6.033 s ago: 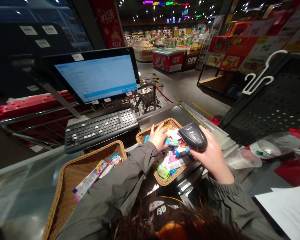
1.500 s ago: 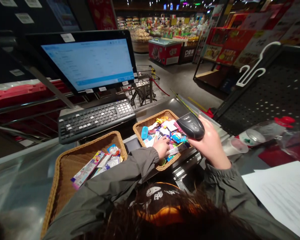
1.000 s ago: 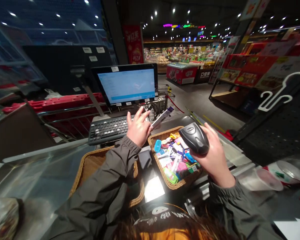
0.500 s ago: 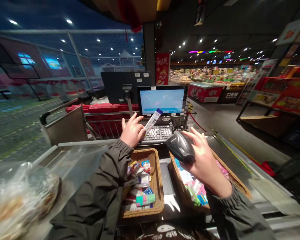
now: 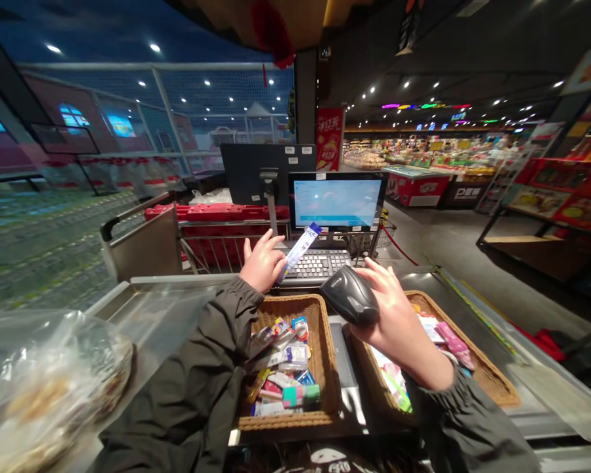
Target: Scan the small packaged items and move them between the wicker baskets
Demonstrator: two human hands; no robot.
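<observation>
Between the thumb and fingers of my left hand is a slim white and blue packet, tilted up to the right in front of the keyboard. My right hand is wrapped round a black barcode scanner, whose head points left toward the packet. Below my left hand sits a wicker basket of small packaged goods, among them a green and pink pack. A second wicker basket lies partly hidden under my right forearm and holds a pink packet and other small packs.
A lit monitor stands behind the keyboard, with a dark second screen to its left. A clear plastic bag rests on the metal counter at left. Beyond are a shopping cart and a red freezer.
The view has shifted slightly left, so the surroundings appear further right. The packet looks brighter and the scanner sits a little nearer to it. Both hands keep their hold.
</observation>
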